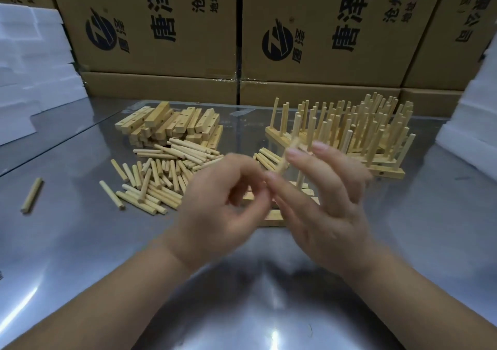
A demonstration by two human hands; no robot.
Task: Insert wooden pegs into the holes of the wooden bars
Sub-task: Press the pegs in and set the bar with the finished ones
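Both hands are blurred at the middle of the steel table. My right hand pinches a wooden peg that stands tilted between its fingertips. My left hand has its fingers curled beside the peg's lower end; whether it touches the peg I cannot tell. Under the hands lies a wooden bar, mostly hidden. Loose pegs are heaped to the left. Behind them sits a pile of drilled bars. Bars with upright pegs are stacked at the right.
One stray peg lies far left on the steel table. Cardboard boxes form a wall at the back. White foam blocks stand at the left, and more white foam at the right.
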